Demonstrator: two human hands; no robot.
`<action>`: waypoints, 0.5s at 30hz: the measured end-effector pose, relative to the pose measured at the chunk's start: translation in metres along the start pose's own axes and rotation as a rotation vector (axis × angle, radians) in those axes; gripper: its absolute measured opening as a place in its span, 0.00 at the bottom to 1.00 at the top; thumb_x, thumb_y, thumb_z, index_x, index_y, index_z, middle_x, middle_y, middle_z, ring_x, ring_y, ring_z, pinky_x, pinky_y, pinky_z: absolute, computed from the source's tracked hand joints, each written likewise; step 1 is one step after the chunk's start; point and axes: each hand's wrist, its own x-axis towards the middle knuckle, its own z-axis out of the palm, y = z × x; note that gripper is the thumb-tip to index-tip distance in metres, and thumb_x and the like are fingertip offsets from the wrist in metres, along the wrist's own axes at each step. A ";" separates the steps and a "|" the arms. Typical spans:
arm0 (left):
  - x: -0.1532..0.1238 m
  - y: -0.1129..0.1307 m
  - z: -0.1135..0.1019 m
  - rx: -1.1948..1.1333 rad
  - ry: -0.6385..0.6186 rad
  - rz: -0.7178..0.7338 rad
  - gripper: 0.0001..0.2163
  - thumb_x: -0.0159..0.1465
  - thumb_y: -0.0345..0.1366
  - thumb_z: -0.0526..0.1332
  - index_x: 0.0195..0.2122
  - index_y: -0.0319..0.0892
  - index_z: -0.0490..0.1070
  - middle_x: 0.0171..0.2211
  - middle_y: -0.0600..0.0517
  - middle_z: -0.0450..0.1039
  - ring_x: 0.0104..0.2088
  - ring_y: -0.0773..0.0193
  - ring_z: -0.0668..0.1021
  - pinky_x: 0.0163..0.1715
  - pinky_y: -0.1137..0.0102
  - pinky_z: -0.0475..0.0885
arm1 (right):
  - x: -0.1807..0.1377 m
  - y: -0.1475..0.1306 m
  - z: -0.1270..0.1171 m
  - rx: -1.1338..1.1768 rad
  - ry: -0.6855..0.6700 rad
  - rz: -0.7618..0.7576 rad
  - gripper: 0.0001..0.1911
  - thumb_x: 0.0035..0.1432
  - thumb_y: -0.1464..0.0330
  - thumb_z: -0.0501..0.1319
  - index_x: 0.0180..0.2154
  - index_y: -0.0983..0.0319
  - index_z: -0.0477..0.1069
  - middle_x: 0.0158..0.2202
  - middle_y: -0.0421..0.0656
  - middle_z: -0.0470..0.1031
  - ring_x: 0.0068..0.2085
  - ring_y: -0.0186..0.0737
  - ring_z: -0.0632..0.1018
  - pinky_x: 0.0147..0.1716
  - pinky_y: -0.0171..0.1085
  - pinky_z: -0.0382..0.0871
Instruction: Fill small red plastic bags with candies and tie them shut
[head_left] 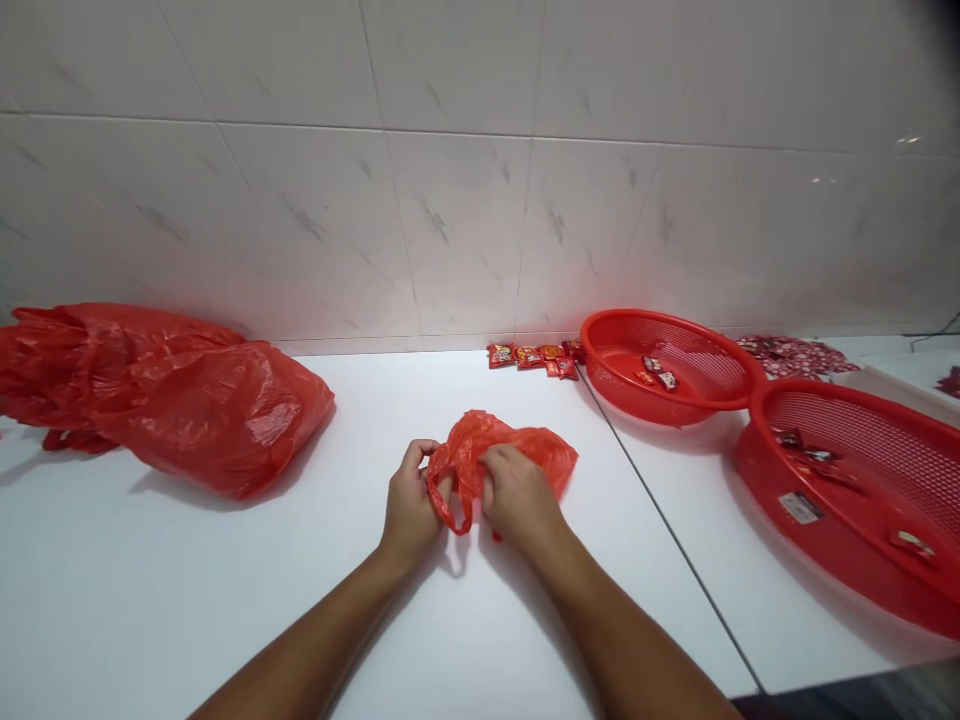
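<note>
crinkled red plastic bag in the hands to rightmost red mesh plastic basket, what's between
White tabletop crossed by a straight dark seam, as the head view shows.

The left hand (411,512) has its fingers partly covered by a small, crumpled, translucent red plastic bag (553,456), whose folds conceal its interior, while the fingertips of the right hand (523,500) are obscured and both bare forearms (319,635) run off the lower edge. The left edge truncates a large bundle of glossy red plastic bags (97,365); the right edge truncates a round, perforated red plastic basket (855,545), whose rectangular white label (800,508) is too small to read. Print on the small, flat, shiny red packets (528,357) is likewise illegible, and a dark blur fills the upper right corner.
</note>
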 end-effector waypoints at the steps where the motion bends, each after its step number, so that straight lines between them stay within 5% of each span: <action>1: 0.001 0.000 -0.002 -0.001 -0.002 -0.006 0.09 0.62 0.37 0.65 0.41 0.47 0.66 0.23 0.60 0.73 0.22 0.66 0.74 0.24 0.73 0.68 | 0.003 0.007 -0.002 -0.071 -0.022 0.100 0.14 0.60 0.79 0.56 0.40 0.63 0.79 0.41 0.50 0.79 0.43 0.48 0.79 0.45 0.42 0.75; 6: 0.017 -0.006 -0.013 -0.016 0.080 -0.065 0.15 0.53 0.31 0.65 0.41 0.47 0.66 0.31 0.57 0.75 0.23 0.66 0.76 0.23 0.72 0.70 | 0.017 0.045 -0.033 -0.330 -0.051 0.462 0.13 0.65 0.65 0.63 0.44 0.67 0.80 0.49 0.59 0.77 0.54 0.60 0.76 0.55 0.49 0.70; 9: 0.032 -0.013 -0.020 -0.032 0.175 -0.097 0.16 0.49 0.30 0.63 0.40 0.45 0.68 0.41 0.54 0.72 0.27 0.67 0.78 0.27 0.70 0.74 | 0.020 0.048 -0.043 -0.391 -0.144 0.596 0.19 0.59 0.60 0.69 0.46 0.67 0.78 0.48 0.59 0.77 0.53 0.62 0.76 0.52 0.51 0.70; 11: 0.038 -0.015 -0.025 -0.027 0.124 -0.103 0.18 0.51 0.32 0.64 0.44 0.45 0.68 0.42 0.52 0.71 0.30 0.63 0.79 0.29 0.66 0.76 | 0.020 0.045 -0.041 -0.382 -0.223 0.631 0.28 0.53 0.58 0.72 0.51 0.66 0.76 0.52 0.60 0.77 0.56 0.65 0.75 0.53 0.54 0.69; 13: 0.035 -0.012 -0.029 0.104 0.054 0.055 0.23 0.54 0.35 0.67 0.51 0.45 0.68 0.46 0.48 0.73 0.37 0.57 0.80 0.34 0.62 0.79 | 0.019 0.043 -0.037 -0.347 -0.272 0.612 0.40 0.47 0.57 0.74 0.60 0.65 0.71 0.62 0.63 0.70 0.64 0.73 0.69 0.58 0.61 0.66; 15: 0.023 -0.004 -0.029 0.305 0.048 0.422 0.28 0.55 0.34 0.70 0.57 0.47 0.67 0.51 0.44 0.73 0.48 0.51 0.78 0.45 0.54 0.79 | 0.016 0.041 -0.032 -0.310 -0.300 0.571 0.50 0.45 0.58 0.75 0.67 0.63 0.64 0.71 0.63 0.58 0.70 0.81 0.59 0.62 0.67 0.59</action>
